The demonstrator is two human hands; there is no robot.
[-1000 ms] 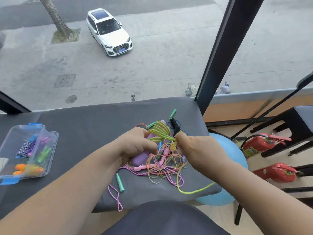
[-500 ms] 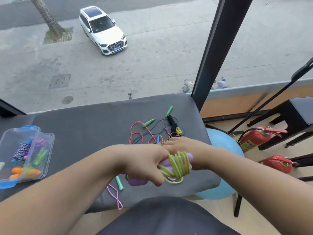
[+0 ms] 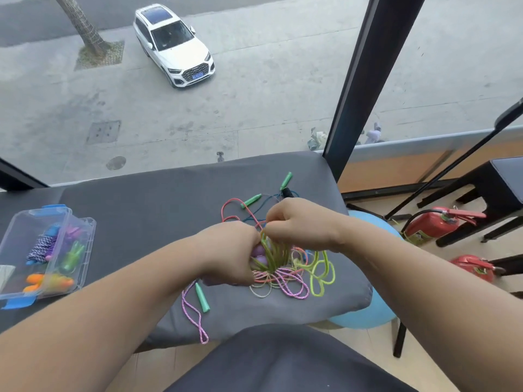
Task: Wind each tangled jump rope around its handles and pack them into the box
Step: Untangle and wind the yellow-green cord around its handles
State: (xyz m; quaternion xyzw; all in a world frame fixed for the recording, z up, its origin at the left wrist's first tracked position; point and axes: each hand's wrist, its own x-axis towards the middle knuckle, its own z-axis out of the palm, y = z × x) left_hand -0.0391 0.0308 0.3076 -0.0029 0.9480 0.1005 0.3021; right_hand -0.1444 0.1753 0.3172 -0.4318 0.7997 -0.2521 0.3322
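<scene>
My left hand [image 3: 226, 254] grips two purple handles [image 3: 260, 256] with yellow-green rope [image 3: 276, 254] coiled round them. My right hand [image 3: 300, 223] pinches that rope just above the coil. More of the yellow-green rope [image 3: 321, 274] lies loose to the right among a tangle of pink and orange ropes [image 3: 283, 282] on the grey table [image 3: 141, 210]. Green handles [image 3: 202, 297] and a pink speckled rope [image 3: 192, 312] lie near the front edge. The clear plastic box [image 3: 82, 250] at the left holds several wound ropes.
More green handles [image 3: 285, 179] and a black handle [image 3: 287, 192] lie behind my hands with red and blue ropes. Right of the table are a blue ball [image 3: 368, 318], two red fire extinguishers [image 3: 430, 224] and a black stool [image 3: 498, 182]. A window pillar [image 3: 353, 89] rises behind.
Both hands moved away from me with the purple handles and coil, back over the tangle. My right hand shifted from the coil's end to pinching the rope above it.
</scene>
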